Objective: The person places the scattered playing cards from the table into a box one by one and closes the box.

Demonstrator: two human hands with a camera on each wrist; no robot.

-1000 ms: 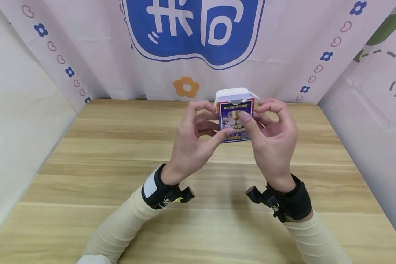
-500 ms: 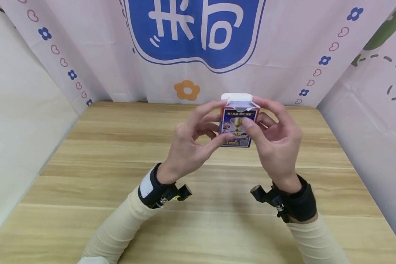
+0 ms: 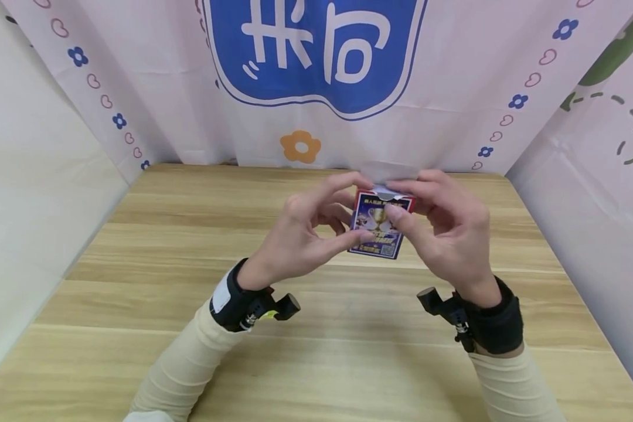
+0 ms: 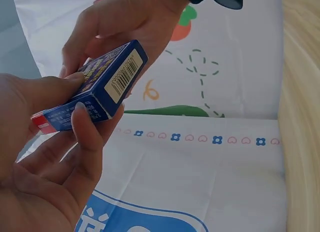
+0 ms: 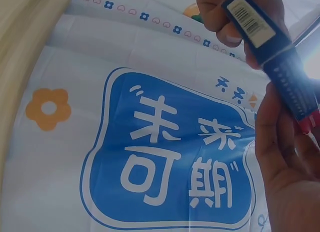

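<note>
Both hands hold a small blue card box [image 3: 380, 225] above the table, with a gold trophy printed on its front and red at its top end. My left hand [image 3: 308, 234] pinches its left side, thumb across the lower front. On the right side my right hand [image 3: 448, 225] grips it, thumb on the front and index finger bent over the top edge. A pale top flap [image 3: 387, 171] stands up behind the fingertips, which cover part of the opening. In the left wrist view the box's bottom end shows a barcode label [image 4: 124, 75]; the right wrist view shows this label [image 5: 251, 21] too.
A wood-grain table [image 3: 190, 234] spreads below the hands. Behind it hangs a pale printed cloth [image 3: 179, 105] with a blue emblem. Each wrist wears a black strap carrying a small camera, the left strap [image 3: 237, 299] and the right strap [image 3: 498, 316].
The box has come down and nearer in the head view, its top tilting away. My right index finger has moved in over the top edge, and the left fingertip is at the top left corner.
</note>
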